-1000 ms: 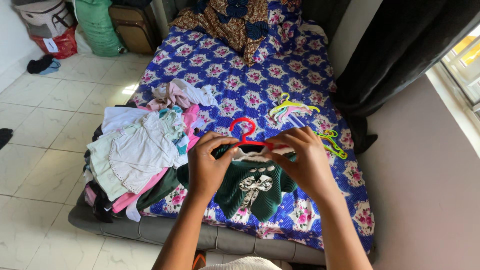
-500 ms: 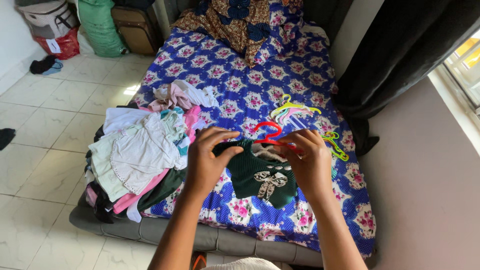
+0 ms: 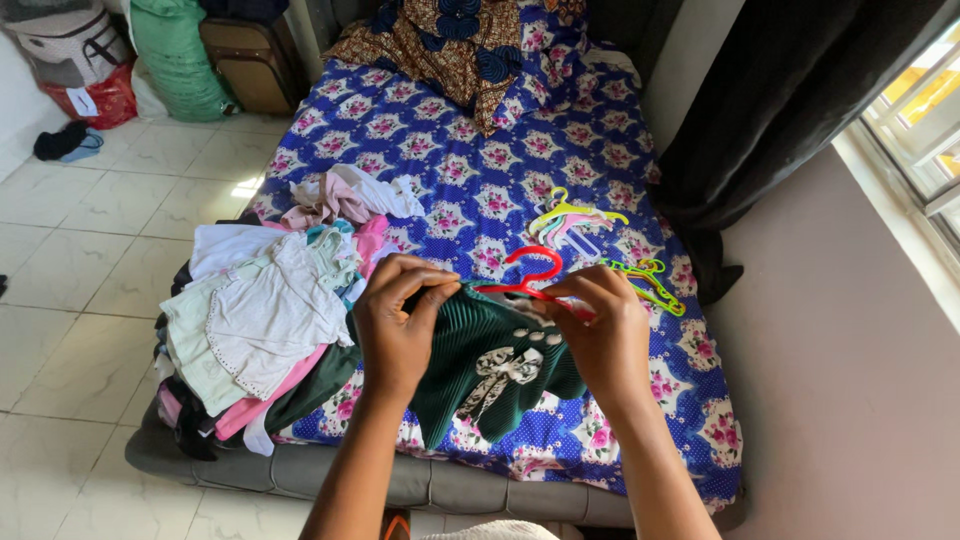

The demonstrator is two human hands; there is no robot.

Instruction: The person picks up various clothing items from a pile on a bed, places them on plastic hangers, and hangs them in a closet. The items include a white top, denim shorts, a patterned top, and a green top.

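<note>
Occupying most of the view is a bed [image 3: 560, 150] covered by a blue sheet with a pink and white flower print, set on a grey base over a pale tiled floor [image 3: 90, 250]. A dark curtain [image 3: 790, 100] hangs at the right beside a window [image 3: 915, 110]. At the head of the bed lies a brown and blue patterned cloth [image 3: 450, 45]. Bags and a brown suitcase [image 3: 250, 60] stand on the floor at the far left corner. A heap of mixed clothes [image 3: 260, 320], white, pink, pale green and dark, rests on the left edge of the bed and overhangs it.

A small dark green ribbed garment [image 3: 490, 365] with a pale bow on its front is held up just above the near part of the bed, between the two hands, hanging tilted with its hem towards the near edge. The left hand [image 3: 395, 330] is closed, pinching the garment's upper left edge at the shoulder. The right hand [image 3: 600, 335] is closed on the right shoulder of the garment and on the arm of a red hanger [image 3: 525, 275], whose hook stands above the neckline. The hands are apart, one at each shoulder.

A bundle of yellow, pink and white hangers [image 3: 575, 220] lies on the sheet beyond the right hand, and green hangers [image 3: 650, 280] lie just beside that hand
</note>
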